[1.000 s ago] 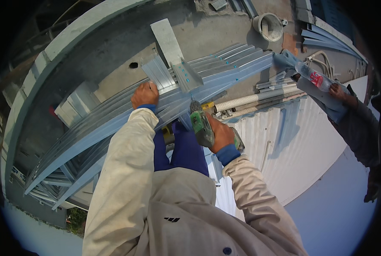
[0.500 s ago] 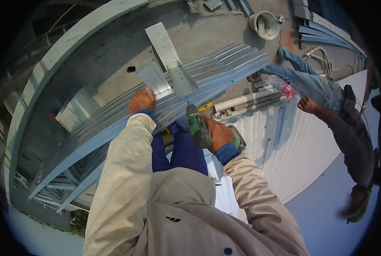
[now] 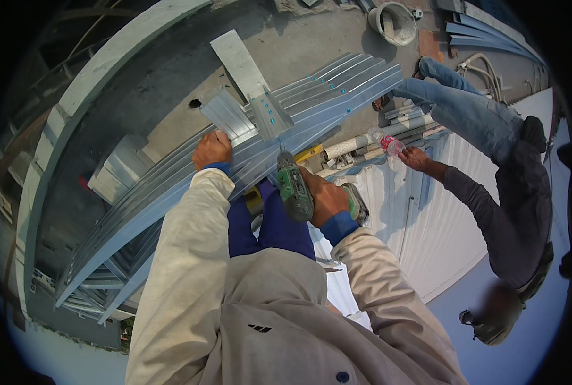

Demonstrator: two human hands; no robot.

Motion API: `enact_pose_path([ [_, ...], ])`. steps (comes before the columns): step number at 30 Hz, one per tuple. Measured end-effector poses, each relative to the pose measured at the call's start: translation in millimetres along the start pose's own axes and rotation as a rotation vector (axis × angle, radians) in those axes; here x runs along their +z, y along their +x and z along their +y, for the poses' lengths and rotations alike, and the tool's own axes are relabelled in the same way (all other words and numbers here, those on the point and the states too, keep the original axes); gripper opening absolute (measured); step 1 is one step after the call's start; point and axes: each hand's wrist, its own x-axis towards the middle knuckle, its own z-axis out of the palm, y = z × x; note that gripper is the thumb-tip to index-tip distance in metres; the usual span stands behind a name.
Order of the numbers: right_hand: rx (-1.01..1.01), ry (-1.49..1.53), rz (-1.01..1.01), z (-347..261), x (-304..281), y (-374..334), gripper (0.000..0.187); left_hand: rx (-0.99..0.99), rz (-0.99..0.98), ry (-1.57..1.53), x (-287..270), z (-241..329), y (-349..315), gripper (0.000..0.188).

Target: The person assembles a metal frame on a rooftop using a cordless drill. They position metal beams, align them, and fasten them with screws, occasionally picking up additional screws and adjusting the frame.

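Observation:
My right hand (image 3: 328, 197) is wrapped round the grip of a green and black cordless drill (image 3: 292, 191). Its bit points away from me at the near edge of a short metal channel piece (image 3: 279, 130), on which several blue-headed screws lie. Just left of that piece, my left hand (image 3: 212, 150) is closed on the rim of a long metal channel (image 3: 177, 168), beside a ribbed short metal offcut (image 3: 224, 113). The long channels run across in front of me as a truss, with more blue screws on their right part.
At right, a co-worker in jeans (image 3: 472, 109) stretches out a hand (image 3: 415, 158) holding a clear plastic bottle (image 3: 387, 142). A white block (image 3: 238, 61) lies beyond the channels. Also around are a bucket (image 3: 395, 25), pipes (image 3: 356, 142), a yellow level (image 3: 308, 154) and corrugated white sheeting (image 3: 446, 212).
The co-worker's hand and bottle have moved left, closer to me, as that person leans in. My hands and the drill stay nearly in place; the view has shifted slightly.

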Motion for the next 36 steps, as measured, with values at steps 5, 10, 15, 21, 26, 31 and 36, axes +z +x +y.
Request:
enact_pose_path([
  [5, 0.006, -0.034, 0.0, 2, 4, 0, 0.066, -0.004, -0.006, -0.017, 2, -2, 0, 0.039],
  [10, 0.022, -0.078, -0.033, 0, 1, 5, 0.066, 0.005, 0.015, -0.04, 2, -1, 0, 0.038],
  [15, 0.037, -0.042, -0.02, -3, 0, 8, 0.066, -0.001, 0.016, -0.044, 1, -1, 0, 0.036],
  [21, 0.068, -0.058, -0.051, -3, -4, 13, 0.064, 0.007, -0.004, -0.037, -4, -1, 2, 0.037],
  [26, -0.009, -0.08, -0.017, -1, -9, 16, 0.065, -0.023, -0.044, -0.057, -6, 1, 1, 0.037],
  [31, -0.191, -0.045, 0.014, 15, -28, 27, 0.055, 0.005, 0.035, -0.091, 2, -2, -3, 0.031],
  [36, -0.241, -0.071, 0.077, 15, -23, 22, 0.051, 0.019, 0.105, -0.25, 16, -15, 4, 0.026],
])
